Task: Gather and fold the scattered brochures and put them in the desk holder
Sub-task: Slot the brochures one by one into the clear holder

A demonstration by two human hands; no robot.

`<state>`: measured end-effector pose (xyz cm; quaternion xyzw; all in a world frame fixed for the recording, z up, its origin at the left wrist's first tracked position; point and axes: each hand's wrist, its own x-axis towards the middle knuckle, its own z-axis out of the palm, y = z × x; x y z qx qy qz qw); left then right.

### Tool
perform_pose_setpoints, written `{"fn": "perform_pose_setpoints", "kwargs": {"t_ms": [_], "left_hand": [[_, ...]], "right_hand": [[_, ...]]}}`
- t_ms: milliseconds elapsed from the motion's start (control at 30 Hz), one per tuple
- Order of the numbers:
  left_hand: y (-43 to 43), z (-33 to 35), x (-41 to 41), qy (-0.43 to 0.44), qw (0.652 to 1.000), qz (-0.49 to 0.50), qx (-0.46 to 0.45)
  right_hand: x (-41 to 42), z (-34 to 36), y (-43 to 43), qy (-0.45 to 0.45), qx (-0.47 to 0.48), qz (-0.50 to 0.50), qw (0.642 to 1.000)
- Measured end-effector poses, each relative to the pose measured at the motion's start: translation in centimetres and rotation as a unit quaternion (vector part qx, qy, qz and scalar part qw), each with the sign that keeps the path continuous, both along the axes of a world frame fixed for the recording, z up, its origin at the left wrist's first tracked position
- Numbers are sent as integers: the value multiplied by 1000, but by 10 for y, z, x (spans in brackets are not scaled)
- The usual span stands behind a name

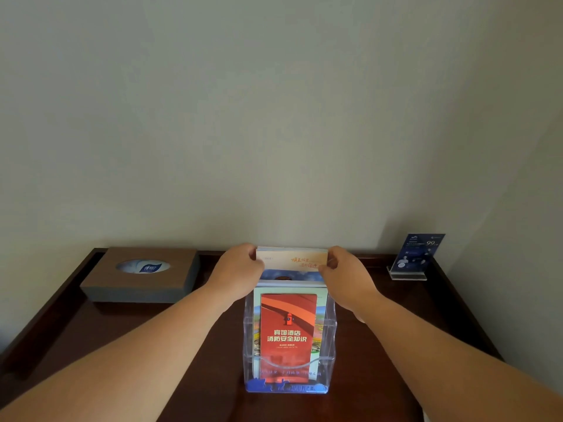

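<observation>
Cream brochure stack (292, 259), orange script on its face, pinched at both ends: left hand (240, 267), right hand (342, 269). Held at rear slot of clear plastic holder (331, 354), mid-bench. Red glossy brochure (288, 330) upright in front pocket. Dark polished wood bench (396, 345). Brown rectangular tissue box (143, 277) at left; blue sign (417, 254) in acrylic stand at right.
</observation>
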<state>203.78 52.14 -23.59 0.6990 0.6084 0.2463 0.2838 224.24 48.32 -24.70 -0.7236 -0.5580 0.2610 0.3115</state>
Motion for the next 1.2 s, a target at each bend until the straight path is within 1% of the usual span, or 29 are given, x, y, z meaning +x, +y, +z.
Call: {"fn": "perform_pose_setpoints", "kwargs": {"t_ms": [67,167,267,333,400,533,633,733,900,967,1067,1133,1200], "left_hand": [[3,9,1,-10,1000,18,17],[8,27,2,-58,995,52,55],[12,47,11,-103,987,42,113],[12,58,23,-129,981,14,146],[8,64,42,-146,974,-32,169],[-11,60,93,-174,962,-130,167],[-31,43,132,-161,961,-184,127],[-54,15,166,-143,964,-218,55],[-96,-45,207,-65,966,-245,-45],[-113,-68,223,-39,966,-235,-97],[-139,-101,242,1,964,-196,-180],[-155,-121,252,19,959,-162,-231],[-168,-135,260,12,951,-127,-283]], "right_hand": [[1,2,0,10,-1,-2,1000],[3,9,-1,28,3,-8,1000],[6,16,-3,51,23,-18,998],[11,20,-7,50,40,-25,998],[18,24,-15,27,54,-36,998],[45,21,-46,1,53,-84,995],[73,13,-76,-2,36,-126,991],[109,6,-109,-6,20,-178,984],[172,-22,-160,6,-51,-251,967],[195,-43,-177,8,-112,-264,958],[220,-80,-199,4,-226,-253,941],[230,-103,-210,32,-272,-249,929],[233,-119,-217,59,-302,-239,921]]}}
